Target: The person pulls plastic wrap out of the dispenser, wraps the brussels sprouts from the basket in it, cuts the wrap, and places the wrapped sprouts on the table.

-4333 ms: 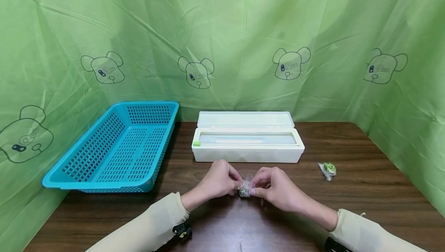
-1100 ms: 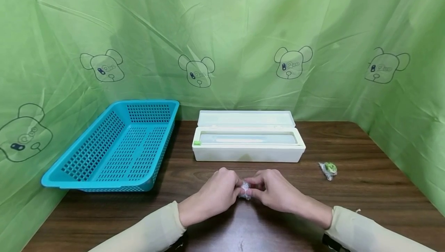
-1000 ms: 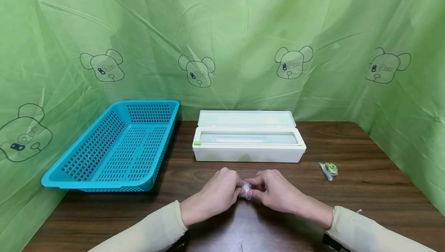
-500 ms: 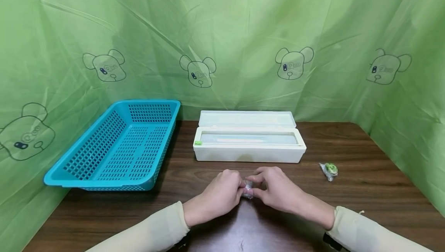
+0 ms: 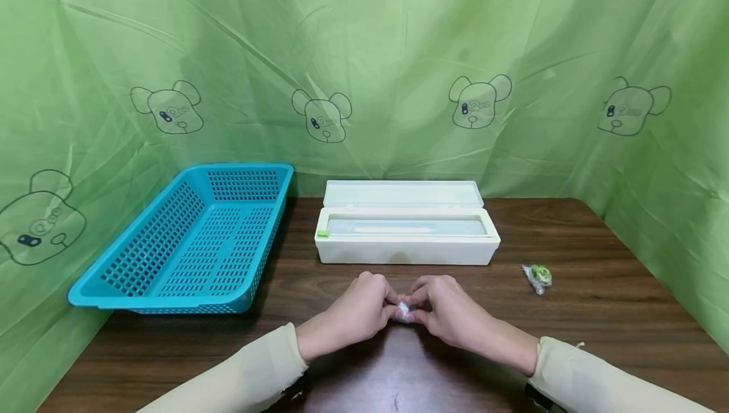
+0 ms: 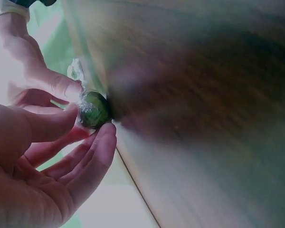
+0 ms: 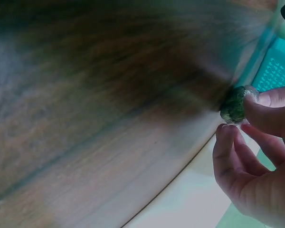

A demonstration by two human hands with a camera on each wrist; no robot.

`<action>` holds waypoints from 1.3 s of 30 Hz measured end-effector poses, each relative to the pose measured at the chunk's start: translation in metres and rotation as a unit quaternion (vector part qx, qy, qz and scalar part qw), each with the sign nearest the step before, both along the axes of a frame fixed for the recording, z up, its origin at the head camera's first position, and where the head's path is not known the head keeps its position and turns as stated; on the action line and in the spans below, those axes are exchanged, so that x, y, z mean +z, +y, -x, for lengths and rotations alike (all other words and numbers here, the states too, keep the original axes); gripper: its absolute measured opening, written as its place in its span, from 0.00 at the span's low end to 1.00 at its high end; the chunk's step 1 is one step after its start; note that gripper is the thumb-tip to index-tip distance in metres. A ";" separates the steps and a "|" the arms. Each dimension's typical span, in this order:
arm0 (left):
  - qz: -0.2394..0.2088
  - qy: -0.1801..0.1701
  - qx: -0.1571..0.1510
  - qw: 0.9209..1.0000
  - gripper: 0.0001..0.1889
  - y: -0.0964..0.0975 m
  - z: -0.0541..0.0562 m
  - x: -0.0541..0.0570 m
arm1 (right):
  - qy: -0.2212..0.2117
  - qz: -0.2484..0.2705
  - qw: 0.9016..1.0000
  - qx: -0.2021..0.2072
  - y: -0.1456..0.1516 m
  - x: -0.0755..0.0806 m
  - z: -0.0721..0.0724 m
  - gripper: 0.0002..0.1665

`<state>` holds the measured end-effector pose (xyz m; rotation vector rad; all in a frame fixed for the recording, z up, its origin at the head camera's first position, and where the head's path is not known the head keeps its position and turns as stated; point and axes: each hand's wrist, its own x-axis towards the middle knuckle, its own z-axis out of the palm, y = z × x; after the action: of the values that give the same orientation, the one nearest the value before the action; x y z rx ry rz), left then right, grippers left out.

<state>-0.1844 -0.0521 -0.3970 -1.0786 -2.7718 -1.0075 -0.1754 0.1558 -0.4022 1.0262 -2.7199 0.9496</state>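
Between my two hands, low over the table in front of the white box, is a small round green piece wrapped in cling film. My left hand pinches it from the left with thumb and fingertips. From the other side my right hand grips it between thumb and fingers. In the left wrist view the green ball shows dark through the clear film, with a twist of film sticking up beside it. The right wrist view shows its underside close to the wood.
Behind the hands stands a long white cling-film box, its lid raised. A similar film-wrapped green piece lies on the table to the right. On the left sits a blue perforated basket. Green cloth hangs around the brown table.
Loose film that stood up around the green piece several seconds ago is now pressed down and gathered. Both hands have drawn closer in around it. Over the last second they shift only slightly.
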 end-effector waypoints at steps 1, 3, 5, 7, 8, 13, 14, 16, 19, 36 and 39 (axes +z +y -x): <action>0.000 0.000 0.002 1.000 0.03 0.000 0.000 0.000 | -0.006 0.003 1.000 0.003 0.000 0.000 0.001 0.10; -0.002 -0.003 0.005 1.000 0.03 0.000 0.002 0.000 | -0.018 0.012 1.000 0.010 0.001 0.002 0.002 0.07; -0.008 -0.016 0.010 1.000 0.03 0.001 0.002 -0.001 | -0.030 0.024 0.999 0.019 0.003 0.003 0.004 0.06; -0.015 -0.035 0.016 0.999 0.03 0.001 0.003 -0.002 | -0.044 0.039 0.998 0.025 0.005 0.004 0.006 0.05; -0.020 -0.048 0.018 0.998 0.03 0.001 0.003 -0.002 | -0.047 0.043 0.998 0.025 0.006 0.004 0.007 0.04; -0.036 -0.112 0.034 0.992 0.04 0.001 0.008 0.000 | -0.074 0.050 0.996 0.001 0.006 0.002 0.010 0.05; -0.038 -0.117 0.038 0.992 0.05 0.001 0.010 0.001 | -0.081 0.049 0.995 -0.007 0.005 0.002 0.010 0.05; -0.044 -0.118 0.050 0.991 0.06 0.002 0.012 0.000 | -0.096 0.048 0.994 -0.019 0.004 0.003 0.011 0.05; -0.050 -0.117 0.069 0.989 0.07 0.003 0.013 0.000 | -0.115 0.047 0.992 -0.027 0.004 0.004 0.011 0.06; -0.019 -0.108 0.037 0.993 0.05 -0.002 0.012 0.004 | -0.137 0.029 0.990 -0.013 0.005 0.006 0.013 0.06; -0.021 -0.116 0.032 0.993 0.05 -0.002 0.013 0.004 | -0.151 0.028 0.988 -0.005 0.005 0.006 0.014 0.04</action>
<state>-0.1969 -0.0546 -0.3929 -0.9144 -2.9235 -1.2524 -0.1891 0.1607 -0.3958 0.9245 -2.9101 1.2650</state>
